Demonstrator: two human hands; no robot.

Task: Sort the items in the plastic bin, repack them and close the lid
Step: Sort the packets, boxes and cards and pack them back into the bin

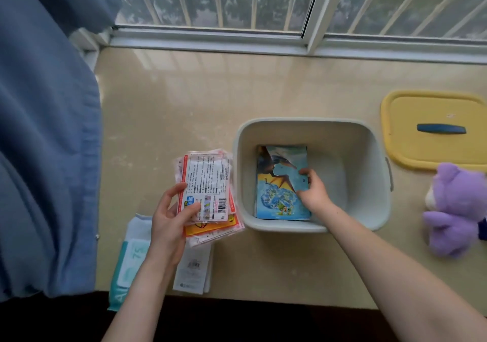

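A pale grey plastic bin (311,127) stands open on the beige sill. Inside it lies a blue picture book (279,191) against the left wall. My right hand (315,191) reaches into the bin and its fingers grip the book's right edge. To the left of the bin, my left hand (168,220) holds a stack of flat printed packets (208,191) just above the sill, thumb on top. The yellow lid (432,146) with a dark blue handle lies flat at the right, apart from the bin.
A purple plush toy (456,210) lies right of the bin. A pack of wet wipes (129,260) and a white flat packet (193,270) lie near the sill's front edge. A blue curtain (44,131) hangs at the left. The barred window runs along the back.
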